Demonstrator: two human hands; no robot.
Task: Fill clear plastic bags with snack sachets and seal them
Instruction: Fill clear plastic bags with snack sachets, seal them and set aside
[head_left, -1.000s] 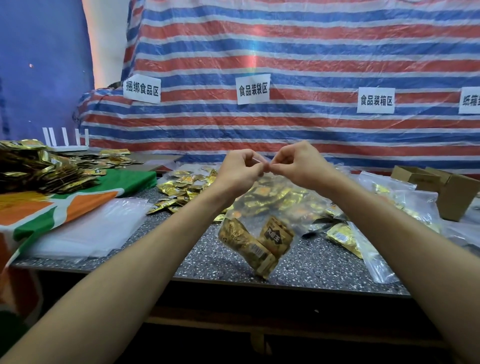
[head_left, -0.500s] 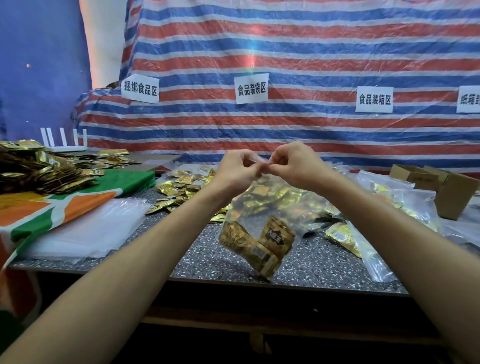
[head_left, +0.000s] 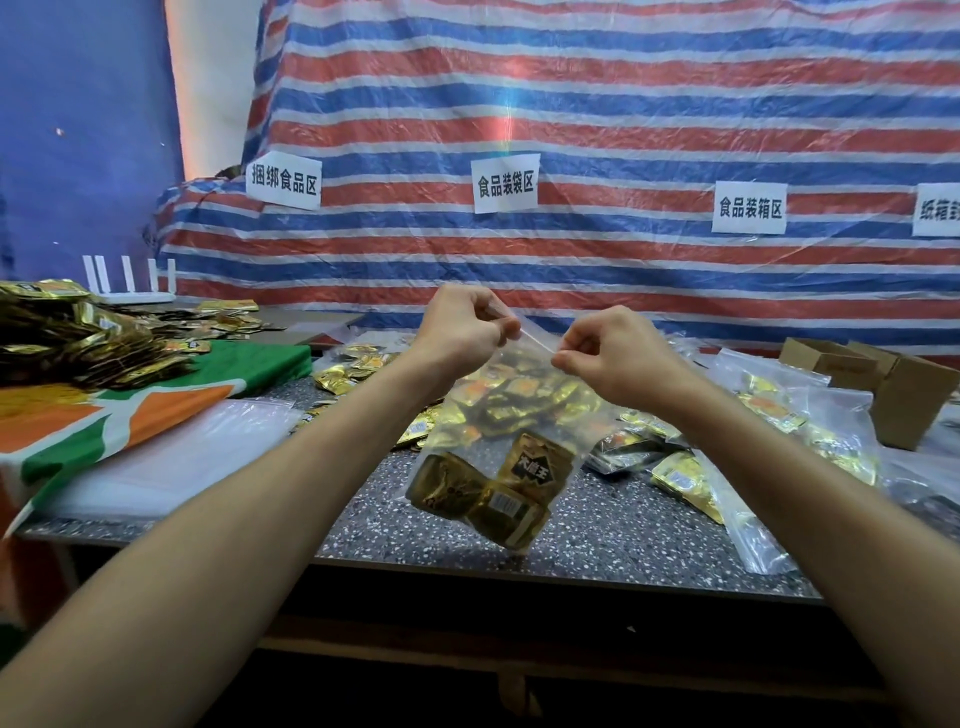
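The clear bag (head_left: 500, 411), sachets (head_left: 535, 470) loaded, is pinched along its top by left hand (head_left: 462, 328) and right hand (head_left: 619, 358); sealing seemingly underway.

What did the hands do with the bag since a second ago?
The left hand and right hand were pinching the clear bag at its top edge, fingertips touching. Now they have drawn apart, the right hand sliding rightward and slightly down along the edge. Both still pinch that edge. The bag still hangs above the table with the gold sachets at its bottom.
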